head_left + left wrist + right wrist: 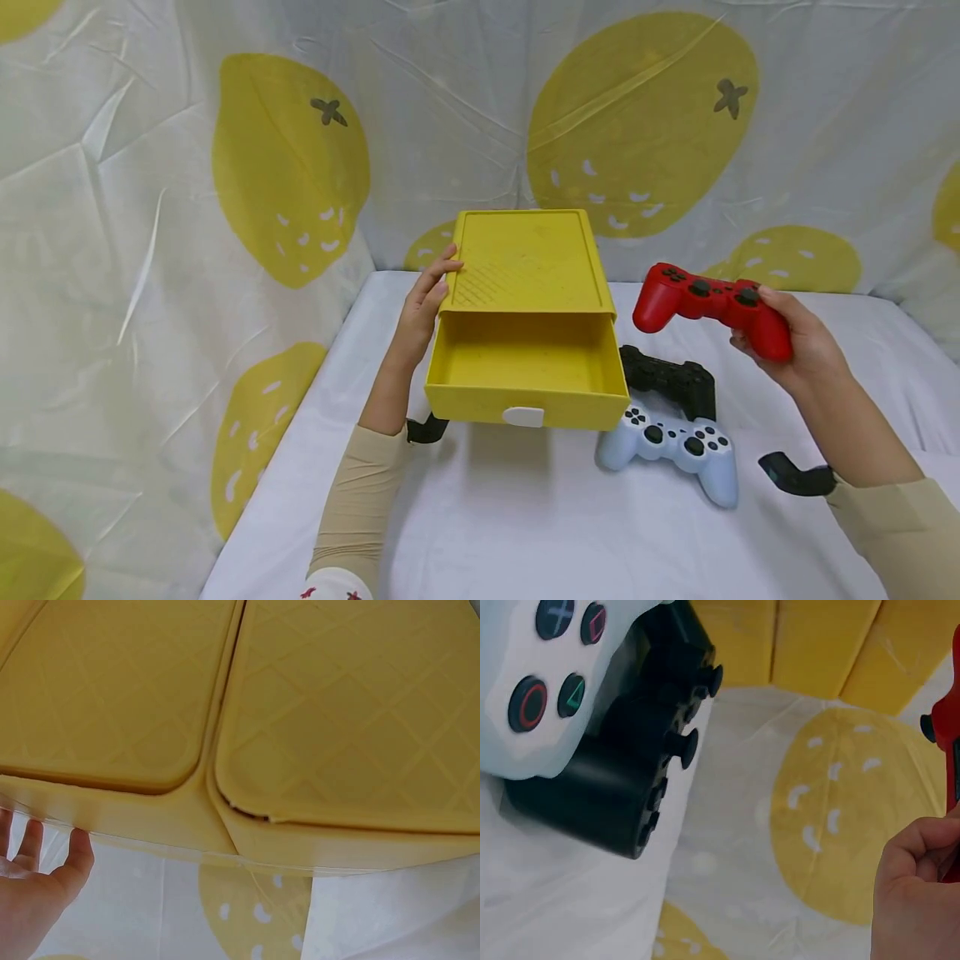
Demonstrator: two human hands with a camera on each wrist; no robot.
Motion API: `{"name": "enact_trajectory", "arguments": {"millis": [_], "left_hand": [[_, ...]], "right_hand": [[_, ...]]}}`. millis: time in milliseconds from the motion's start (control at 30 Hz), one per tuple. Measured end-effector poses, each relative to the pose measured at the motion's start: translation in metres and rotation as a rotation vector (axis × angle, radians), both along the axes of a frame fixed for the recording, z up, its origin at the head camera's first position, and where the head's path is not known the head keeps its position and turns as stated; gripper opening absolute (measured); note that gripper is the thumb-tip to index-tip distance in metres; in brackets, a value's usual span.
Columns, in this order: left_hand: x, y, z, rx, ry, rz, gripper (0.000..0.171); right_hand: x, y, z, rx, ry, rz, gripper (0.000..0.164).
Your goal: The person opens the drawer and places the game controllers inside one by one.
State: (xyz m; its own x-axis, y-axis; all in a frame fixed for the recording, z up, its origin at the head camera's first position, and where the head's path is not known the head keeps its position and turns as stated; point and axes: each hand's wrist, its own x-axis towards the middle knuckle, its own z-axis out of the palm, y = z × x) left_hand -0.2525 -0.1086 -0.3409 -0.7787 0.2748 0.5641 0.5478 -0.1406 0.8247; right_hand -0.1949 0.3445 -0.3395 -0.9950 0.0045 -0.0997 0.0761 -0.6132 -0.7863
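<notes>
Right hand (813,346) pinched the red gamepad (712,302) at its right grip, right of the yellow drawer unit (528,258), left hand (422,317) straight-fingered against the unit's left side; such a one-ended hold risked the gamepad tilting and clipping the pulled-out drawer (465,402).
</notes>
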Motion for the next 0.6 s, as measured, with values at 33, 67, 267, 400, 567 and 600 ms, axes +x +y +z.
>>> {"name": "enact_trajectory", "arguments": {"millis": [33,67,267,400,567,600], "left_hand": [[0.0,0.0,0.0,0.001,-0.001,0.001,0.039],[0.0,0.0,0.0,0.002,-0.001,0.002,0.039],[0.001,0.001,0.001,0.0,-0.008,0.002,0.039],[-0.005,0.0,-0.004,0.005,-0.003,0.003,0.04],[-0.022,-0.001,-0.02,0.021,0.019,-0.012,0.039],[-0.023,-0.001,-0.022,0.025,0.023,-0.015,0.039]], "right_hand": [[0.002,-0.003,0.003,-0.014,0.006,-0.001,0.025],[0.003,-0.006,0.006,-0.023,0.014,-0.001,0.025],[0.01,-0.03,0.02,-0.041,0.067,0.01,0.025],[0.012,-0.043,0.026,-0.044,0.088,0.045,0.026],[0.014,-0.058,0.031,-0.033,0.079,0.083,0.026],[0.014,-0.061,0.032,-0.028,0.069,0.09,0.026]]}}
